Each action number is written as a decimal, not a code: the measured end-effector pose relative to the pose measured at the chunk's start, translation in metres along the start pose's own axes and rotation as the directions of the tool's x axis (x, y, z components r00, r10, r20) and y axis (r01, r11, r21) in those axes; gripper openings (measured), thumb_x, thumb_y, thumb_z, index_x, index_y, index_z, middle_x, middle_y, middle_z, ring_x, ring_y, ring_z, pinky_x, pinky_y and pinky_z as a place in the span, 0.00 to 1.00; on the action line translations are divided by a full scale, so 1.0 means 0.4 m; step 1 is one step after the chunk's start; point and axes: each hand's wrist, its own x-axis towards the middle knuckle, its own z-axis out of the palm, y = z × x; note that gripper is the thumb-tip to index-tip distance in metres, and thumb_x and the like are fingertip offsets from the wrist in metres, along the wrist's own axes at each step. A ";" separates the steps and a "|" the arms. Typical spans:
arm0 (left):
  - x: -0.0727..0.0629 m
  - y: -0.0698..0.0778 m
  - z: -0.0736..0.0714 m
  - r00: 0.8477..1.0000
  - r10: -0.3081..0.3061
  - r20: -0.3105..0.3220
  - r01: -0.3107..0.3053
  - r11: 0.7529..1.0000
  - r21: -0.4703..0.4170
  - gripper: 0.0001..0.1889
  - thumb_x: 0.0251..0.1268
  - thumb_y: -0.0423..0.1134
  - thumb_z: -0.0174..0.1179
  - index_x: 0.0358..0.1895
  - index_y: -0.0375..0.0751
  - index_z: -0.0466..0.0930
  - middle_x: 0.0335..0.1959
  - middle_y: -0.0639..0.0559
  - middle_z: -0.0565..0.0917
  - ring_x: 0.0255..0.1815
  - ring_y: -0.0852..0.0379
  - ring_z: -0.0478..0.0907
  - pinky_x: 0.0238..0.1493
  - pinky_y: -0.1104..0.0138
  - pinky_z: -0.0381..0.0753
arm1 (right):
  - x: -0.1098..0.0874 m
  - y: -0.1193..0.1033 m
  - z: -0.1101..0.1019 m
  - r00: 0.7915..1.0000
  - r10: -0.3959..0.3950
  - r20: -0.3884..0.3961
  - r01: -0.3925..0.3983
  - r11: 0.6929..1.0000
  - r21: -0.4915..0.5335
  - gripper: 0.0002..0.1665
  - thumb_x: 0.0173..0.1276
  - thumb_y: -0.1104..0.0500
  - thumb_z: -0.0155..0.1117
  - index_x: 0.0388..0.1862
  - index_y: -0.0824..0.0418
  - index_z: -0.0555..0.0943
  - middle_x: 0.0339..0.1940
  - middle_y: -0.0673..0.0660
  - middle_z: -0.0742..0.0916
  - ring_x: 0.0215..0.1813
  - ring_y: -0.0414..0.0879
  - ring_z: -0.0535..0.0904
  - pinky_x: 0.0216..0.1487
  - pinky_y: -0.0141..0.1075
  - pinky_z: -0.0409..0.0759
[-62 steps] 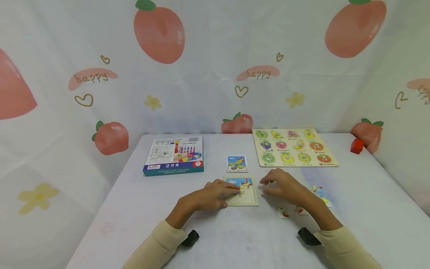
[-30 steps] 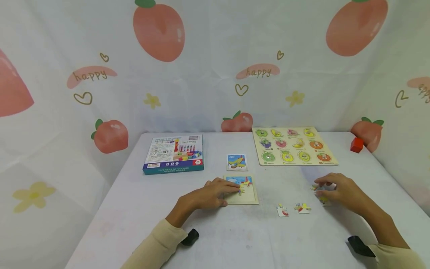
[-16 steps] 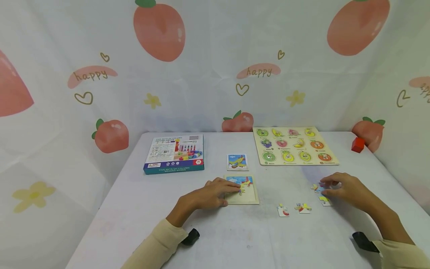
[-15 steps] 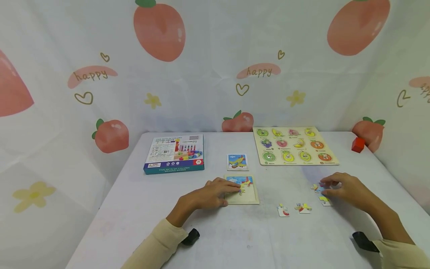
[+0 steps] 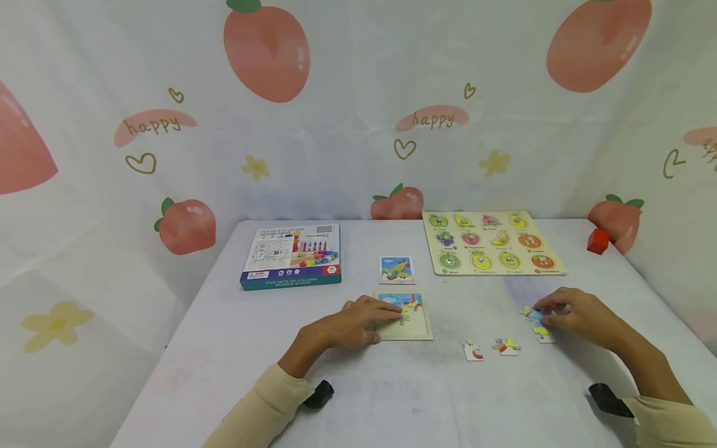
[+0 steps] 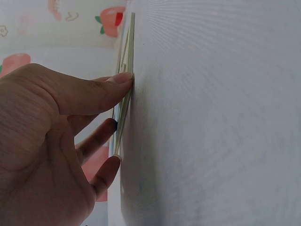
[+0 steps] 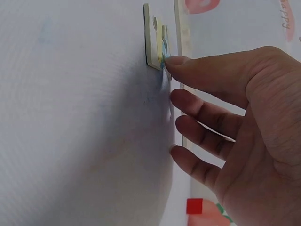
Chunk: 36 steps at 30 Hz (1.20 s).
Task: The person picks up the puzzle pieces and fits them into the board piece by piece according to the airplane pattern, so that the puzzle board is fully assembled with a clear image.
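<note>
My left hand rests on the left part of a small wooden puzzle board, its fingers lying straight across it. In the left wrist view the thumb touches the board's near edge. Sky and a red plane tail show in the assembled upper part. At the right, my right hand pinches a blue puzzle piece between thumb and index finger; the index finger is hidden behind the thumb in the right wrist view. Touching or close beside it lie a yellow-and-white piece and a small yellowish piece.
Two loose pieces, one red and white and one yellow and red, lie between the hands. Behind the board is a plane picture card. Farther back are a fruit peg board, a boxed bead set and a red cube.
My right hand has moved from beside the puzzle board to the pieces at the right, then shifted slightly there. My left hand has stayed on the board.
</note>
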 end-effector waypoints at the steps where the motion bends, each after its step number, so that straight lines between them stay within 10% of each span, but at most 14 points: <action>1: 0.000 -0.001 0.001 1.000 0.000 0.001 0.000 1.000 0.003 0.31 0.76 0.34 0.62 0.80 0.54 0.71 0.81 0.60 0.69 0.81 0.51 0.60 0.69 0.47 0.63 | 0.000 0.000 -0.001 1.000 -0.001 0.003 0.001 1.000 0.000 0.15 0.68 0.58 0.72 0.52 0.62 0.90 0.44 0.53 0.86 0.49 0.52 0.78 0.44 0.43 0.77; 36: -0.001 0.006 -0.003 1.000 -0.015 0.007 0.015 1.000 0.018 0.31 0.76 0.35 0.63 0.80 0.55 0.71 0.81 0.60 0.69 0.81 0.50 0.61 0.70 0.48 0.65 | 0.007 0.000 0.004 1.000 -0.004 -0.011 0.004 1.000 0.007 0.17 0.70 0.57 0.74 0.54 0.64 0.89 0.43 0.53 0.87 0.51 0.54 0.80 0.46 0.41 0.81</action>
